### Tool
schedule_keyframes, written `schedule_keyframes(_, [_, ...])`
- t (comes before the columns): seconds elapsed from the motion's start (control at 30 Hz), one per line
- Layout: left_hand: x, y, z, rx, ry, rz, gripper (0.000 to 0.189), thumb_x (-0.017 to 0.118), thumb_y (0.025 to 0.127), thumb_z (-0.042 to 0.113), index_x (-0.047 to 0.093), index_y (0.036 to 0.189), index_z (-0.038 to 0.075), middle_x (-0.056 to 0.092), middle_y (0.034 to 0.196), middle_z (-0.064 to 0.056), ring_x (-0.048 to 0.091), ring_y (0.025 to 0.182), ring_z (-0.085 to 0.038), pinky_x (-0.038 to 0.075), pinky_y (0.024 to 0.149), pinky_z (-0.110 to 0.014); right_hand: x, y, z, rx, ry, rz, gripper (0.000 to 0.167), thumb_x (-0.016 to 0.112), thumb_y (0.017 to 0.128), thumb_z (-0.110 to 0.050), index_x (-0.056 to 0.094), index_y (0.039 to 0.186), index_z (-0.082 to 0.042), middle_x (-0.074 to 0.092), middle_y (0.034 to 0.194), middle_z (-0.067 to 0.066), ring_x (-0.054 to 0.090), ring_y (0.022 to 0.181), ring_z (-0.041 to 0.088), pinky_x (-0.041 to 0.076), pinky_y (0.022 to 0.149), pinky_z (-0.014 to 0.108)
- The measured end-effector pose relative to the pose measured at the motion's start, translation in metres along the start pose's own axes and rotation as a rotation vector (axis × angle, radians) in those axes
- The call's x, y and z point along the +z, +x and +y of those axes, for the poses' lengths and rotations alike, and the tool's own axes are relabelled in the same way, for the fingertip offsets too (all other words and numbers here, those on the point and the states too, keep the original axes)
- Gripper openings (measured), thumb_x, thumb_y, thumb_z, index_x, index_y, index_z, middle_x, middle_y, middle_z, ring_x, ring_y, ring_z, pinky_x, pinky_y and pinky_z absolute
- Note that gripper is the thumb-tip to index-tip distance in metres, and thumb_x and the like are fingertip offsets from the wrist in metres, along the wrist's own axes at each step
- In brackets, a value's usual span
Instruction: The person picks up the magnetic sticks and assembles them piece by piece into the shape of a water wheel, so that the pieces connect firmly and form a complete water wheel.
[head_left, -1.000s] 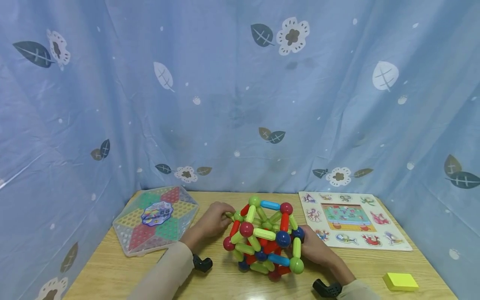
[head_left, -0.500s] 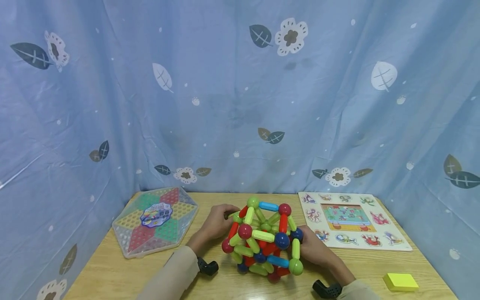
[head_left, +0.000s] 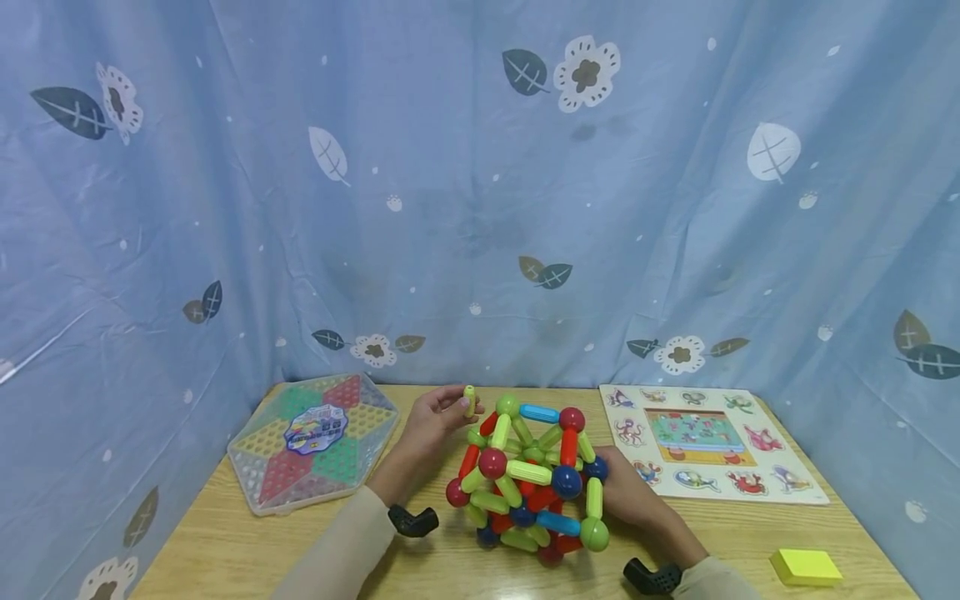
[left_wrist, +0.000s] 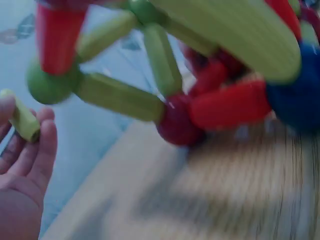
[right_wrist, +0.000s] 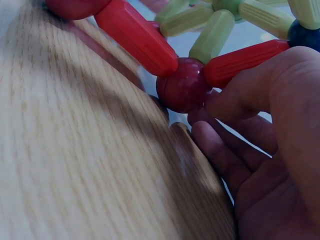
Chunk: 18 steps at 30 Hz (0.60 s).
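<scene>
A magnetic ball-and-rod structure [head_left: 528, 471] of green, red and blue rods with coloured balls stands on the wooden table. Beyond its upper left side, my left hand [head_left: 435, 421] pinches a loose yellow-green magnetic rod [head_left: 469, 401], held upright and apart from the structure. The left wrist view shows that rod [left_wrist: 24, 120] between thumb and fingers. My right hand [head_left: 630, 492] holds the structure's right side, partly hidden behind it. Seen from the right wrist, its thumb and fingers [right_wrist: 220, 145] close in at a dark red ball [right_wrist: 184, 85] and a red rod [right_wrist: 245, 61].
A hexagonal Chinese checkers board [head_left: 315, 442] lies at the left. At the back right is a sea-animal puzzle board [head_left: 630, 400]. A yellow block [head_left: 806, 567] sits near the front right, and a patterned blue curtain [head_left: 465, 208] surrounds the table.
My left hand has risen and drawn away from the structure's left green ball, turning the yellow-green rod upright. The right hand and structure have stayed nearly still.
</scene>
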<state>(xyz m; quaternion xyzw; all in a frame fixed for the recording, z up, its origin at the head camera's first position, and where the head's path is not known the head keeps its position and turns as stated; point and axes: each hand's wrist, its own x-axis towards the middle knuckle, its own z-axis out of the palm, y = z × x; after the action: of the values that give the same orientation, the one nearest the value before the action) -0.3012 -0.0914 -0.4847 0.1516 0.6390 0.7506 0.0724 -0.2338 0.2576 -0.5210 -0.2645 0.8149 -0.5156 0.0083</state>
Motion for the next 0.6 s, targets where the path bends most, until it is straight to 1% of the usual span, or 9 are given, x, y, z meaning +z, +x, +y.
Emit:
schedule_keyframes(0.1, [0.003,-0.006,0.013,0.030,-0.175,-0.019,0.036,0.058,0.113,0.006,0.052,0.145,-0.009,0.076,0.123,-0.010,0.078,0.114,-0.019,0.061,0.106,-0.038,0.001,-0.001,0.000,0.000,0.001,-0.002,0.008,0.074,0.101,-0.004,0.078,0.101,-0.012,0.072,0.083,-0.007,0.061,0.078,0.005,0.053,0.072,0.024])
schedule_keyframes(0.17, [0.008,-0.011,0.025,0.073,-0.239,-0.033,0.032,0.058,0.113,0.006,0.054,0.144,-0.004,0.074,0.118,-0.004,0.077,0.113,-0.017,0.061,0.106,-0.036,0.001,-0.001,0.000,-0.015,-0.002,0.003,0.008,0.074,0.101,-0.004,0.078,0.100,-0.011,0.072,0.084,-0.007,0.061,0.078,0.005,0.053,0.072,0.025])
schedule_keyframes(0.27, [0.021,-0.020,0.049,0.135,-0.223,-0.054,0.031,0.061,0.112,0.007,0.059,0.143,0.003,0.071,0.118,-0.003,0.077,0.113,-0.017,0.061,0.105,-0.035,0.001,-0.002,-0.001,-0.042,-0.011,0.013,0.008,0.074,0.101,-0.004,0.077,0.101,-0.011,0.072,0.085,-0.007,0.062,0.078,0.005,0.054,0.073,0.025])
schedule_keyframes(0.33, [0.034,-0.029,0.068,0.185,-0.138,-0.081,0.032,0.064,0.110,0.008,0.062,0.142,0.002,0.072,0.119,-0.006,0.077,0.114,-0.017,0.061,0.106,-0.035,0.001,-0.002,-0.002,-0.053,-0.018,0.017,0.008,0.074,0.100,-0.003,0.077,0.101,-0.011,0.071,0.085,-0.008,0.061,0.078,0.005,0.054,0.072,0.025])
schedule_keyframes(0.37, [0.043,-0.035,0.078,0.211,-0.086,-0.101,0.032,0.066,0.110,0.008,0.063,0.140,0.000,0.073,0.121,-0.011,0.077,0.115,-0.020,0.061,0.104,-0.033,0.000,-0.002,-0.001,-0.051,-0.021,0.016,0.009,0.074,0.100,-0.004,0.077,0.100,-0.012,0.071,0.084,-0.008,0.061,0.077,0.005,0.054,0.072,0.025])
schedule_keyframes(0.43, [0.064,-0.048,0.096,0.281,0.051,-0.153,0.031,0.068,0.107,0.007,0.066,0.137,-0.002,0.074,0.123,-0.017,0.076,0.115,-0.018,0.062,0.102,-0.032,0.000,-0.002,0.000,-0.045,-0.030,0.015,0.009,0.074,0.100,-0.004,0.077,0.099,-0.012,0.071,0.083,-0.008,0.061,0.077,0.004,0.054,0.071,0.025])
schedule_keyframes(0.47, [0.075,-0.054,0.104,0.333,0.130,-0.187,0.030,0.069,0.106,0.006,0.068,0.135,-0.002,0.076,0.122,-0.018,0.076,0.113,-0.017,0.062,0.100,-0.031,-0.001,-0.002,0.000,-0.039,-0.028,0.011,0.008,0.075,0.100,-0.005,0.077,0.100,-0.012,0.072,0.085,-0.008,0.062,0.078,0.004,0.055,0.073,0.025])
schedule_keyframes(0.57, [0.111,-0.068,0.119,0.561,0.424,-0.332,0.027,0.074,0.104,0.007,0.075,0.131,0.005,0.079,0.122,-0.014,0.074,0.111,-0.012,0.061,0.096,-0.025,-0.001,-0.001,0.000,-0.047,-0.047,0.021,0.009,0.075,0.101,-0.007,0.076,0.101,-0.017,0.072,0.086,-0.008,0.063,0.079,0.004,0.056,0.075,0.025])
schedule_keyframes(0.6, [0.122,-0.071,0.121,0.638,0.529,-0.393,0.027,0.075,0.104,0.008,0.075,0.131,0.007,0.080,0.123,-0.008,0.073,0.111,-0.007,0.060,0.098,-0.023,-0.001,-0.001,0.001,-0.107,-0.064,0.027,0.012,0.075,0.100,-0.005,0.076,0.103,-0.017,0.073,0.087,-0.008,0.064,0.080,0.003,0.056,0.075,0.024])
